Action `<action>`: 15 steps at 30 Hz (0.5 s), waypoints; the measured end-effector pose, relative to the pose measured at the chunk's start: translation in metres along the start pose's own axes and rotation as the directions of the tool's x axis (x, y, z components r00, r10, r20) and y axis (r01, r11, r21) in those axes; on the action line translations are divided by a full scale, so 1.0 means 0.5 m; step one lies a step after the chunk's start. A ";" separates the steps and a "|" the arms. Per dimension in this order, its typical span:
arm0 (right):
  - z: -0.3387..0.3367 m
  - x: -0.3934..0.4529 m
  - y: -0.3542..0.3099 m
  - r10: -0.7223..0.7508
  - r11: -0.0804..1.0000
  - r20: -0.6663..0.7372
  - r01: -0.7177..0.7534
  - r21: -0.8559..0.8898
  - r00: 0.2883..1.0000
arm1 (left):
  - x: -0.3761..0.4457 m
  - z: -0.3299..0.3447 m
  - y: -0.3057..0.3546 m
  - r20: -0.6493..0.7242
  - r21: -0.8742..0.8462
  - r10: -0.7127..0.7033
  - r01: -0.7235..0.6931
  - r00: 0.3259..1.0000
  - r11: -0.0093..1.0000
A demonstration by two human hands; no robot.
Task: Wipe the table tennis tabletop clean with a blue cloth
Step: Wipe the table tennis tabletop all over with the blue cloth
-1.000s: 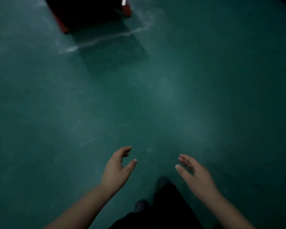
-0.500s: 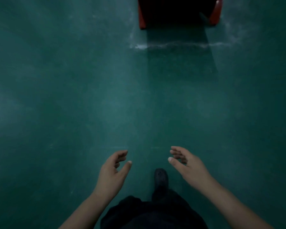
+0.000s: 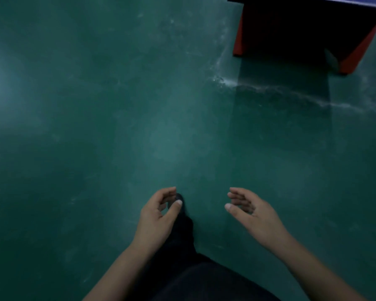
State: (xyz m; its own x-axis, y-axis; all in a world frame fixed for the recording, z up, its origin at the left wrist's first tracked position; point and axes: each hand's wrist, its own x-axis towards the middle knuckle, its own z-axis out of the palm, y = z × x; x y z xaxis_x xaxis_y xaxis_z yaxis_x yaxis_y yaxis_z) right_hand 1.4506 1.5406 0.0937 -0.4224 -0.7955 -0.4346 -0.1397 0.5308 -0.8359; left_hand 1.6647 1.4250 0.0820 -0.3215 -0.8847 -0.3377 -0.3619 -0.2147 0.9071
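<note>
Dim view; hands (image 3: 204, 213) carry nothing.

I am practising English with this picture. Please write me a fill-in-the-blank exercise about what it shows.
1. The floor is dark ____ in colour.
2. Both the left hand and the right hand hold ____.
3. The table base, at the top right, has ____ sides.
4. A blue strip, the tabletop edge, shows in the top ____ corner.

Missing words: green; nothing; red; right
</note>
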 end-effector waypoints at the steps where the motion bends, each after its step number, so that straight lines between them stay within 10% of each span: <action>1: 0.007 0.044 -0.022 0.030 1.000 -0.011 -0.030 0.000 0.999 | 0.050 -0.011 0.017 0.016 0.012 -0.022 0.022 1.000 1.000; 15: -0.097 0.688 -0.391 -0.035 0.990 -0.206 0.063 0.128 0.978 | 0.820 -0.017 0.364 0.152 0.042 0.158 -0.166 0.976 0.985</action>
State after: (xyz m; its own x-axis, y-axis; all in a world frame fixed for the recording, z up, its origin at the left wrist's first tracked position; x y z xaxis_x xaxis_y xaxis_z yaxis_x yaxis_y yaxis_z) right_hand 1.2890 1.1774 0.1236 -0.5928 -0.7363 -0.3264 -0.0503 0.4384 -0.8974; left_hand 1.4745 1.0197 0.1106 -0.5037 -0.8341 -0.2246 -0.3397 -0.0479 0.9393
